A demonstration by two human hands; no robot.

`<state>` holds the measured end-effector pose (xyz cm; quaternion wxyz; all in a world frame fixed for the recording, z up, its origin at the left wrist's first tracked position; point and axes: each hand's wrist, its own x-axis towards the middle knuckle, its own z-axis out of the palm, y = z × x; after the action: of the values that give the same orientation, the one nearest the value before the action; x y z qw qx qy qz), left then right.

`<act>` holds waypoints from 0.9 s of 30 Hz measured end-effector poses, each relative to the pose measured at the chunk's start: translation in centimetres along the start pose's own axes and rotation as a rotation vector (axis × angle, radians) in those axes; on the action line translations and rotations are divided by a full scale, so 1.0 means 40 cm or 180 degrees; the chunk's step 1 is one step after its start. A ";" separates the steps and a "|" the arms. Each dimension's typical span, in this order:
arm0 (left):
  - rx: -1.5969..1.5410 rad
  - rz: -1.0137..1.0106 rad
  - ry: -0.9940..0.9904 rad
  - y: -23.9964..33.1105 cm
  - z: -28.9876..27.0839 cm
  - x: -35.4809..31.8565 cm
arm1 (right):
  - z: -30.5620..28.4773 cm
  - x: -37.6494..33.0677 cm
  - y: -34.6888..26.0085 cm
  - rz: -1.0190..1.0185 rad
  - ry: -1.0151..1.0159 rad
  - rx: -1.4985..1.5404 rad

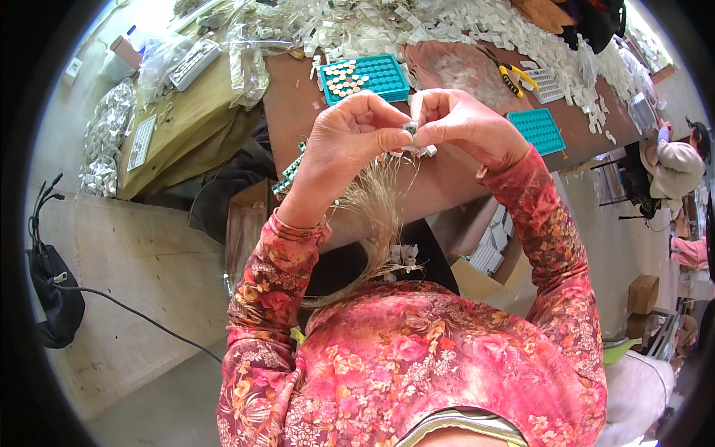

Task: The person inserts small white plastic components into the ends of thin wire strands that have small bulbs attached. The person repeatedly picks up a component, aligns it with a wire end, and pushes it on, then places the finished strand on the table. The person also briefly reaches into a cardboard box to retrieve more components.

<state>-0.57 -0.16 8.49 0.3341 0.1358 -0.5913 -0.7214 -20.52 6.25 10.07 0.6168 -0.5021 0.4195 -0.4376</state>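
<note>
My left hand [339, 145] and my right hand [477, 123] meet over the near part of the brown table [447, 175]. Both pinch one tiny white part with a dark green face [410, 129] between thumbs and fingers; its exact kind is too small to make out. Below the fingers hangs a bundle of fine pale wires [378, 197], running down towards my lap. A few small white pieces [426, 151] lie just under my fingertips. By my left wrist sits a row of green-and-white pieces [287, 179], partly hidden by the arm.
Beyond my hands stands a teal tray [383, 77] partly filled with round cream discs. Another teal tray [538, 132] lies right, near yellow-handled pliers [511, 80]. Clear plastic pieces [447, 22] heap the far side. An open cardboard box [484, 272] stands below the table; another person [670, 167] works at far right.
</note>
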 end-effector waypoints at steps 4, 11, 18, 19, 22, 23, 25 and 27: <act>0.0015 0.0283 0.0088 -0.009 0.000 0.004 | 0.024 0.020 0.033 -0.0116 0.0092 0.0603; -0.0330 0.0848 0.1122 -0.045 -0.006 -0.023 | 0.119 -0.003 0.052 -0.0291 0.0687 0.0147; 0.0073 0.1065 0.1597 -0.065 0.019 -0.047 | 0.159 -0.022 0.058 -0.0407 0.1059 -0.0494; 0.0278 0.1055 0.1639 -0.065 0.022 -0.049 | 0.158 -0.018 0.057 -0.0508 0.1108 -0.0512; 0.0538 0.1146 0.1740 -0.068 0.031 -0.054 | 0.158 -0.012 0.055 -0.0535 0.1143 -0.0452; 0.0568 0.1194 0.1769 -0.070 0.033 -0.055 | 0.159 -0.011 0.054 -0.0464 0.1160 -0.0383; 0.0937 0.1329 0.1788 -0.072 0.029 -0.055 | 0.162 -0.010 0.054 -0.0425 0.1210 -0.0363; 0.1164 0.1417 0.1800 -0.077 0.024 -0.053 | 0.166 -0.009 0.056 -0.0487 0.1283 -0.0456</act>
<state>-0.54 2.16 5.42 0.6020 0.2547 -0.6096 -0.4485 -13.98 8.52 8.85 0.4483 -0.4774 0.5249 -0.5437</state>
